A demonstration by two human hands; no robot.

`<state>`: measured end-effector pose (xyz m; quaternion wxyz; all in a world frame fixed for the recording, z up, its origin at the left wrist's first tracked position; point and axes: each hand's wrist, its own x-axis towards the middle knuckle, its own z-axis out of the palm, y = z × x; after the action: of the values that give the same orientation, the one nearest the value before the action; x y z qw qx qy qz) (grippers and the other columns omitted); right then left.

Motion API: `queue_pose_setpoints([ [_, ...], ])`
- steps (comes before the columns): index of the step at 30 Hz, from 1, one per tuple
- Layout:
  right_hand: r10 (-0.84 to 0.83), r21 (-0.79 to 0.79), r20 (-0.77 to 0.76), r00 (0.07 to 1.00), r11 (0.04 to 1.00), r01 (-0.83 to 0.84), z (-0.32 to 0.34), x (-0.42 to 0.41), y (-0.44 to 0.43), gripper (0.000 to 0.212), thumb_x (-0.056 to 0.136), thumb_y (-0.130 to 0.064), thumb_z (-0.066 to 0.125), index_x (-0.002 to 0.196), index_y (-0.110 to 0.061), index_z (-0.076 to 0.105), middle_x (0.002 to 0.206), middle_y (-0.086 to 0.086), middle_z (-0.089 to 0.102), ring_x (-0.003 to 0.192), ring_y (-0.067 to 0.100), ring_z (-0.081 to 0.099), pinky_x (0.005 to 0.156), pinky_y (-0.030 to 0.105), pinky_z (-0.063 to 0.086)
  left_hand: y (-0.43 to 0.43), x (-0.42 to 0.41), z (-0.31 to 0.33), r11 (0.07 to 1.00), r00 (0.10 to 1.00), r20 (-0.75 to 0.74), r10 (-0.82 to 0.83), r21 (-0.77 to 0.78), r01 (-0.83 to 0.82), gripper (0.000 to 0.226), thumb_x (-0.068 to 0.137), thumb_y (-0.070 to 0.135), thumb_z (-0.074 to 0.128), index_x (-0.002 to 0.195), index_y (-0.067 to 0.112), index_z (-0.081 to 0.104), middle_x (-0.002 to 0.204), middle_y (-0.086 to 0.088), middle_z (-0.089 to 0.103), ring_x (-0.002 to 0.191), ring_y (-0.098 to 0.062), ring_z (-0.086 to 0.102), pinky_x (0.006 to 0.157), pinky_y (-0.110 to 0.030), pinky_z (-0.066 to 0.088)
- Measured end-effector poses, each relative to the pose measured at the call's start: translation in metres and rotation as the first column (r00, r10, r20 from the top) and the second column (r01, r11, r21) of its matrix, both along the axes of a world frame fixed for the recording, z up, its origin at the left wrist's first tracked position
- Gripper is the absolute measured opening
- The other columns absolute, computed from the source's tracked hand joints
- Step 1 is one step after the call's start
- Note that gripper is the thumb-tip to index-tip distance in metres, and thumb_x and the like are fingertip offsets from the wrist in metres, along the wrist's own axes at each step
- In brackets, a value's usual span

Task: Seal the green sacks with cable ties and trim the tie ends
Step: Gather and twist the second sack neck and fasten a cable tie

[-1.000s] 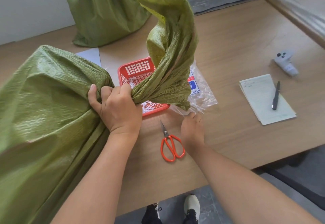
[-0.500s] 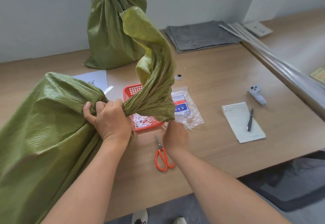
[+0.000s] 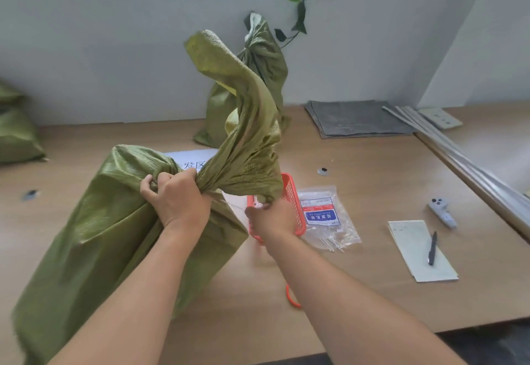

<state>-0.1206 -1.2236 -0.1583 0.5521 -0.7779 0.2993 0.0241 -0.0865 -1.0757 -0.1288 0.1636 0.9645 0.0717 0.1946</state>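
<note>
A large green sack point(image 3: 94, 235) leans on the wooden table at the left. My left hand point(image 3: 175, 198) grips its gathered neck, and the loose twisted top point(image 3: 243, 124) stands up above my fist. My right hand point(image 3: 271, 218) is just right of the neck, under the hanging flap, fingers curled and pinching a thin white cable tie point(image 3: 233, 205) that reaches toward the neck. A clear bag of cable ties point(image 3: 325, 215) lies right of a red basket point(image 3: 295, 192). Only an orange handle of the scissors point(image 3: 292, 297) shows below my right forearm.
A second green sack point(image 3: 258, 58), its neck bunched, stands at the back against the wall; another point(image 3: 14, 135) lies at the far left. A notepad point(image 3: 415, 261) with a pen point(image 3: 432, 247), a white device point(image 3: 441, 211) and grey mats point(image 3: 358, 118) are on the right.
My right hand has lifted from the bag of ties on the table up to the sack's neck. My left hand keeps its grip. The view has tilted upward.
</note>
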Motion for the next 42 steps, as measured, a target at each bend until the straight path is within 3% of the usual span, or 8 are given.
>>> queue_pose_setpoints([
  [7, 0.027, 0.253, 0.255, 0.967, 0.963, -0.094, 0.051, 0.021, 0.097, 0.013, 0.089, -0.006, 0.069, 0.078, -0.010, 0.073, 0.071, 0.004, 0.074, 0.063, 0.020, 0.067, 0.079, 0.044, 0.066, 0.081, 0.010, 0.033, 0.992, 1.000, -0.002, -0.028, -0.125, 0.028, 0.011, 0.082, 0.016, 0.060, 0.077, 0.026, 0.059, 0.069, 0.007, 0.054, 0.101, -0.028, 0.054, 0.113, -0.050, 0.019],
  [13, 0.137, 0.117, 0.362, 0.922, 0.975, -0.190, 0.093, 0.044, 0.182, 0.009, 0.085, -0.001, 0.068, 0.087, -0.008, 0.074, 0.082, 0.008, 0.078, 0.068, 0.021, 0.074, 0.078, 0.044, 0.066, 0.162, 0.021, 0.062, 0.956, 0.994, 0.098, -0.056, -0.283, 0.082, 0.037, 0.083, 0.014, 0.059, 0.060, 0.031, 0.037, 0.062, 0.014, 0.043, 0.091, -0.029, 0.051, 0.108, -0.051, 0.027],
  [21, 0.327, -0.220, 0.316, 0.891, 0.938, -0.266, 0.133, 0.067, 0.241, 0.019, 0.070, -0.032, 0.066, 0.075, -0.014, 0.071, 0.069, -0.001, 0.073, 0.075, 0.031, 0.071, 0.074, 0.045, 0.063, 0.219, 0.047, 0.081, 0.904, 0.998, -0.013, -0.067, -0.425, 0.055, 0.028, 0.088, 0.020, 0.061, 0.063, 0.026, 0.049, 0.070, 0.008, 0.055, 0.093, -0.031, 0.055, 0.108, -0.045, 0.030],
  [28, 0.579, -0.209, 0.259, 0.773, 0.815, -0.540, 0.128, 0.082, 0.243, 0.017, 0.089, -0.007, 0.067, 0.072, -0.009, 0.069, 0.063, -0.007, 0.066, 0.061, 0.007, 0.062, 0.076, 0.034, 0.057, 0.233, 0.053, 0.063, 0.834, 0.998, 0.011, -0.060, -0.549, 0.056, 0.031, 0.086, 0.008, 0.062, 0.063, 0.024, 0.049, 0.067, 0.010, 0.054, 0.083, -0.031, 0.052, 0.108, -0.051, 0.033],
  [31, 0.645, -0.255, 0.273, 0.714, 0.764, -0.593, 0.124, 0.090, 0.247, 0.014, 0.089, -0.012, 0.073, 0.076, -0.008, 0.073, 0.064, -0.006, 0.070, 0.057, 0.003, 0.064, 0.073, 0.027, 0.058, 0.238, 0.055, 0.058, 0.824, 0.996, 0.050, -0.073, -0.560, 0.088, 0.017, 0.086, 0.007, 0.061, 0.098, 0.019, 0.062, 0.085, 0.010, 0.058, 0.090, -0.025, 0.049, 0.108, -0.045, 0.028],
  [33, 0.673, -0.254, 0.284, 0.683, 0.740, -0.623, 0.126, 0.097, 0.251, 0.015, 0.086, -0.021, 0.081, 0.081, -0.008, 0.076, 0.070, -0.002, 0.075, 0.063, 0.009, 0.070, 0.076, 0.029, 0.062, 0.242, 0.058, 0.056, 0.807, 0.992, 0.064, -0.113, -0.577, 0.129, 0.036, 0.089, 0.009, 0.060, 0.123, 0.018, 0.057, 0.099, 0.010, 0.059, 0.096, -0.019, 0.047, 0.099, -0.035, 0.025],
  [38, 0.649, -0.191, 0.324, 0.688, 0.757, -0.624, 0.126, 0.101, 0.265, 0.028, 0.071, -0.029, 0.096, 0.075, -0.015, 0.073, 0.055, -0.008, 0.068, 0.052, 0.010, 0.063, 0.059, 0.023, 0.056, 0.250, 0.060, 0.048, 0.811, 0.976, 0.028, -0.216, -0.552, 0.195, 0.021, 0.085, 0.033, 0.045, 0.092, 0.031, 0.065, 0.092, 0.014, 0.066, 0.101, -0.022, 0.062, 0.111, -0.049, 0.032],
  [42, 0.570, -0.177, 0.321, 0.756, 0.821, -0.543, 0.126, 0.111, 0.277, 0.030, 0.079, -0.025, 0.091, 0.067, -0.016, 0.066, 0.045, -0.013, 0.060, 0.043, -0.001, 0.055, 0.050, 0.018, 0.046, 0.267, 0.062, 0.053, 0.721, 0.934, 0.109, -0.340, -0.608, 0.333, 0.040, 0.088, 0.018, 0.070, 0.126, 0.023, 0.058, 0.105, 0.014, 0.065, 0.107, -0.008, 0.065, 0.102, -0.036, 0.050],
])
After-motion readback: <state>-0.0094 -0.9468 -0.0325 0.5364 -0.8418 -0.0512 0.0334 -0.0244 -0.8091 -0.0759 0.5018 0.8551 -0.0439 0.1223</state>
